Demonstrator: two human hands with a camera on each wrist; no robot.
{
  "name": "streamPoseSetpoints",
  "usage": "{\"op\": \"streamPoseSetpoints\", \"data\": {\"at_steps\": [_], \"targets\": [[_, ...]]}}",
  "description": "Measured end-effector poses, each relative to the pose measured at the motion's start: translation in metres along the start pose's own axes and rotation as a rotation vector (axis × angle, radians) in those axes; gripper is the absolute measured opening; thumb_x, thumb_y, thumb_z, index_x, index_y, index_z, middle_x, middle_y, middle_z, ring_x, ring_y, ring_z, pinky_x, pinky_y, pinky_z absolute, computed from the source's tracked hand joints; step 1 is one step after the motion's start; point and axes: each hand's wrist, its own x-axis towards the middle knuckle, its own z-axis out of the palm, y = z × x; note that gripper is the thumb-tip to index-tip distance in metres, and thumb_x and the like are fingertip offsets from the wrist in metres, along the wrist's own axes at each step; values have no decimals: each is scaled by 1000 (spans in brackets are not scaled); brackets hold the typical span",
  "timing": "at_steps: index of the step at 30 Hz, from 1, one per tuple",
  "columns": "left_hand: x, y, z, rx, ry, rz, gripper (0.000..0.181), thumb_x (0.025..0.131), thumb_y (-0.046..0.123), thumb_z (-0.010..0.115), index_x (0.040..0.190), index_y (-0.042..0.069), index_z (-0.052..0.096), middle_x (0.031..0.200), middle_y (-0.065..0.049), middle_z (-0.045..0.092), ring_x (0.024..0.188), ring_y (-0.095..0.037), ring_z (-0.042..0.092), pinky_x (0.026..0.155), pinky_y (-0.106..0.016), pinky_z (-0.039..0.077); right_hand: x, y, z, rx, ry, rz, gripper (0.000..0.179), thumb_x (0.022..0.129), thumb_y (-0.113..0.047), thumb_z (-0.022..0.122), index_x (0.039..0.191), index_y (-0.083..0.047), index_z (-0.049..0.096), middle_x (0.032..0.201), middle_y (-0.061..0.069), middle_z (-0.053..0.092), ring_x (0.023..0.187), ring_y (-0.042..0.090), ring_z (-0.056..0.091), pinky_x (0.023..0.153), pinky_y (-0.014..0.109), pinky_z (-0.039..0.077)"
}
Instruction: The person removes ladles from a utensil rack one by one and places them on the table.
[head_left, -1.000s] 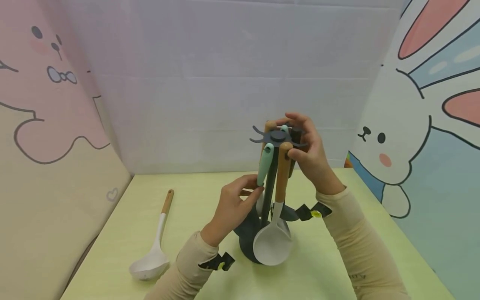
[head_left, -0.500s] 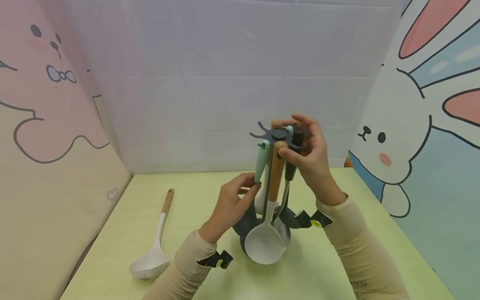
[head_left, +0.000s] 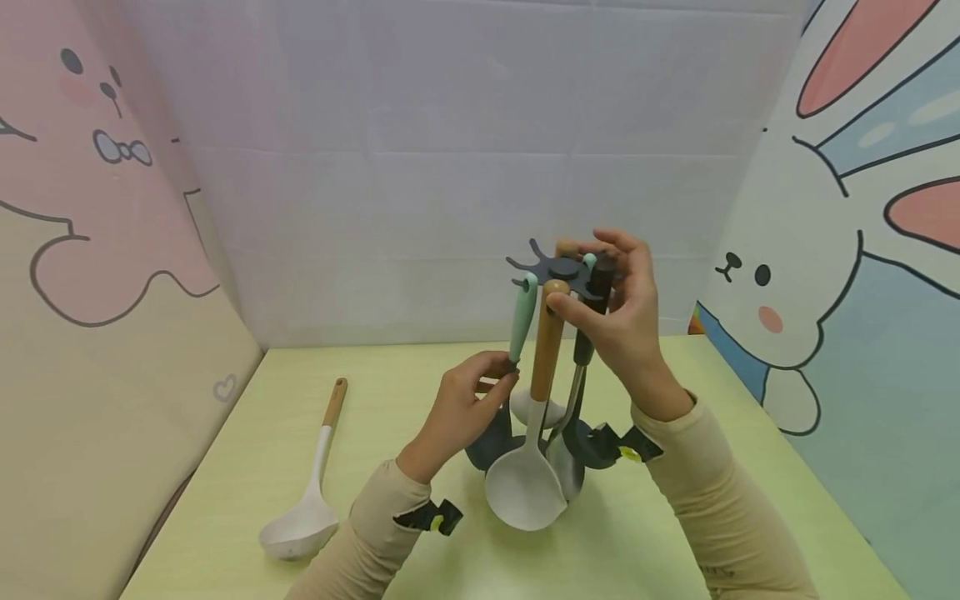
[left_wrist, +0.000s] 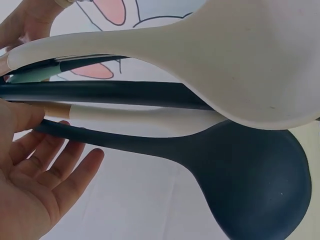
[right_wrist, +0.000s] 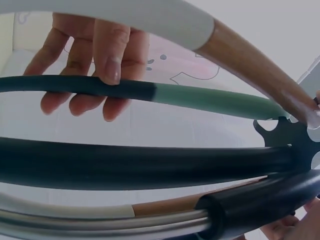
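A dark utensil rack (head_left: 558, 268) stands on the yellow-green table (head_left: 675, 533) with several utensils hanging from its hooks. My right hand (head_left: 600, 321) curls over the rack's top, its thumb pressed on the top end of the wooden-handled white ladle (head_left: 525, 492). My left hand (head_left: 491, 387) pinches the lower end of the mint-handled utensil (head_left: 522, 321). In the left wrist view the left hand (left_wrist: 35, 185) lies beside a dark ladle bowl (left_wrist: 255, 185) and the white ladle bowl (left_wrist: 250, 60). The right wrist view shows the mint handle (right_wrist: 215, 97) with left-hand fingers (right_wrist: 90, 55) on its dark shaft.
A second white ladle with a wooden handle (head_left: 300, 525) lies loose on the table at the front left. Cartoon-printed panels (head_left: 90, 250) close in the table on the left, back and right. A black-handled utensil (head_left: 592, 317) hangs by my right palm.
The hanging utensils have swung left: the white ladle's bowl and wooden handle shifted left, and the black-handled utensil came into view. Both hands keep their hold.
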Motion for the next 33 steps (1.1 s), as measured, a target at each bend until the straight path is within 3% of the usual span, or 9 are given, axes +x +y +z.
{"op": "streamPoseSetpoints", "data": {"at_steps": [4,11,24,33], "targets": [[-1,-3,-1,-7,-24,-27,21,98,3,61,118,-2,64,107,-13,68,98,-27,68,77,-34,59,0,-1,2,-48,12,-24,90,71,-56,84,135,-6,44,126,11,57,106,22,53,85,25,46],[-2,-8,-2,-11,-33,-22,21,99,3,59,118,-4,63,106,-14,68,96,-27,69,76,-33,59,-2,-3,3,-141,37,-45,85,73,-59,80,133,-9,44,124,10,56,95,19,49,70,23,47],[-3,-12,-2,-22,-2,44,19,97,-3,59,115,-8,62,102,-17,66,90,-30,70,73,-31,60,-2,-2,3,-98,25,-34,83,74,-57,81,132,-11,42,126,13,50,99,22,50,80,24,49],[-3,-7,-3,-5,16,41,18,96,-3,60,114,-7,63,100,-17,65,89,-29,70,74,-31,60,-2,-1,3,-120,21,-28,87,72,-60,80,132,-10,42,124,12,48,100,23,50,83,28,47]]}}
